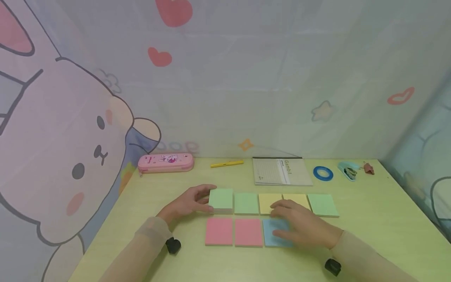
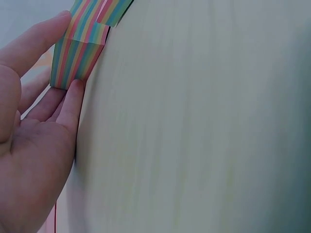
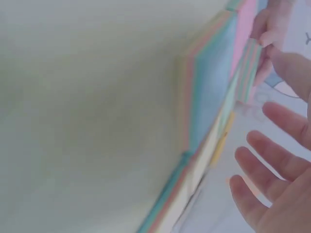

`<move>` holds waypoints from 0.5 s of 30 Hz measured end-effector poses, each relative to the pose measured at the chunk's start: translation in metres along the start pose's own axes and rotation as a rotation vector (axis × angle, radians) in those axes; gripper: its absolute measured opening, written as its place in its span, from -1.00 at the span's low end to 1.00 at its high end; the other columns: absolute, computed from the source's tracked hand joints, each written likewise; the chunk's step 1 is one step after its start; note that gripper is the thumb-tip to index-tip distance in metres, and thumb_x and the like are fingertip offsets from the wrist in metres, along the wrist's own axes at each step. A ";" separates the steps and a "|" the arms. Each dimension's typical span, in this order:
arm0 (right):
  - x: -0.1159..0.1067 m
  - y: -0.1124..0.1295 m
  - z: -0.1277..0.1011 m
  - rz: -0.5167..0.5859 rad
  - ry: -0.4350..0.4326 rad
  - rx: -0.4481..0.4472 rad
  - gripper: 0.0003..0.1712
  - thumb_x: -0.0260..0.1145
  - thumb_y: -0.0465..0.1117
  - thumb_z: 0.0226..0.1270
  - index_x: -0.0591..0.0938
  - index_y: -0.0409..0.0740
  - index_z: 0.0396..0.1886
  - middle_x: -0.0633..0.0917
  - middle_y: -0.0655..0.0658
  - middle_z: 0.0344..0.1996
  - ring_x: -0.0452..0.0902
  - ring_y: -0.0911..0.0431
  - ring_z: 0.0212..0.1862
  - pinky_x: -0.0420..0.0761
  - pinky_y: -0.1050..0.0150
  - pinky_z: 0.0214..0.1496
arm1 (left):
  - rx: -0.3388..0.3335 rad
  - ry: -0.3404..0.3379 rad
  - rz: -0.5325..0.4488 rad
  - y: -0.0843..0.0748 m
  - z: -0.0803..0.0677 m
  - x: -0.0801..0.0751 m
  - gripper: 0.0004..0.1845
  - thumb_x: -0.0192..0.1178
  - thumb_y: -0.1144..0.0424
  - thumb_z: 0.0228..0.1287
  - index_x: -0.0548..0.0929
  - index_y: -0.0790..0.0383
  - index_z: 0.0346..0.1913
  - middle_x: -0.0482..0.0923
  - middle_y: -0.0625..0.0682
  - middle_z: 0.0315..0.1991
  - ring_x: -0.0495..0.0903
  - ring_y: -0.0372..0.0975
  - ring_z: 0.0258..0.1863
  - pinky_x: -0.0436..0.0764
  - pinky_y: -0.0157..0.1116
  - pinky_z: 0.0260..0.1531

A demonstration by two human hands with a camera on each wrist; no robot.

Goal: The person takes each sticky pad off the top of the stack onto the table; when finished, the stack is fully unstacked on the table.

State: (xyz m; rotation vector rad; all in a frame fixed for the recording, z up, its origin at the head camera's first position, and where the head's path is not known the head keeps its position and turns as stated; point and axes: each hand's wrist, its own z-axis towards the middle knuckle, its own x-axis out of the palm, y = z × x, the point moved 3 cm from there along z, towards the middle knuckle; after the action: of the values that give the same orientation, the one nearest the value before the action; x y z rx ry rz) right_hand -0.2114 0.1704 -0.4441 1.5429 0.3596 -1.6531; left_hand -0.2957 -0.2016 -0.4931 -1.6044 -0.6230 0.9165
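Observation:
My left hand (image 1: 188, 201) grips a thick pale green stack of sticky notes (image 1: 221, 198) at the left end of the back row, thumb on its near side and fingers behind. Striped coloured edges of that stack (image 2: 73, 60) show in the left wrist view. To its right lie a green pad (image 1: 246, 203), two yellow pads (image 1: 268, 199) and another green pad (image 1: 322, 205). In front are two pink pads (image 1: 219, 232) and a blue pad (image 1: 271, 237). Over the blue pad and the yellow ones hovers my right hand (image 1: 304, 223), fingers spread and holding nothing.
Along the back of the table (image 1: 373, 235) lie a pink pencil case (image 1: 165, 163), a yellow pen (image 1: 227, 163), a notebook (image 1: 267, 172), a blue tape roll (image 1: 323, 173), a small light-blue item (image 1: 347, 171) and a reddish trinket (image 1: 368, 168). A printed cloth (image 1: 246, 86) hangs behind.

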 end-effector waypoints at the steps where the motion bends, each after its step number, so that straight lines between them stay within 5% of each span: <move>1: -0.001 0.002 0.006 0.008 -0.009 -0.006 -0.60 0.48 0.04 0.42 0.68 -0.06 0.10 0.63 -0.09 0.26 0.55 -0.01 0.29 0.65 -0.05 0.29 | 0.001 0.000 0.003 0.000 0.000 0.000 -0.13 0.51 0.38 0.26 0.32 0.29 0.57 0.29 0.25 0.56 0.31 0.12 0.54 0.47 -0.16 0.46; 8: 0.003 0.018 0.052 0.080 -0.062 -0.085 -0.51 0.48 -0.01 0.43 0.61 -0.14 0.21 0.64 0.00 0.19 0.53 0.04 0.28 0.64 0.01 0.31 | 0.006 0.003 -0.010 -0.002 0.000 0.001 -0.14 0.50 0.40 0.26 0.31 0.29 0.57 0.27 0.25 0.57 0.30 0.12 0.55 0.46 -0.16 0.46; 15: 0.021 0.032 0.102 0.108 0.016 -0.035 -0.35 0.51 0.00 0.39 0.54 -0.19 0.34 0.58 -0.11 0.33 0.46 -0.04 0.41 0.54 -0.01 0.45 | 0.015 0.013 -0.030 -0.001 -0.001 0.000 -0.14 0.51 0.39 0.25 0.32 0.30 0.57 0.32 0.26 0.54 0.33 0.11 0.54 0.50 -0.19 0.43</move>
State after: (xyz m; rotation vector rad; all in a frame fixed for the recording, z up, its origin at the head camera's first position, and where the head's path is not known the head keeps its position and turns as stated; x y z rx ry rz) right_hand -0.2563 0.0724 -0.4321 1.5238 0.3073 -1.5439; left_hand -0.2947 -0.2020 -0.4923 -1.5826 -0.6286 0.8860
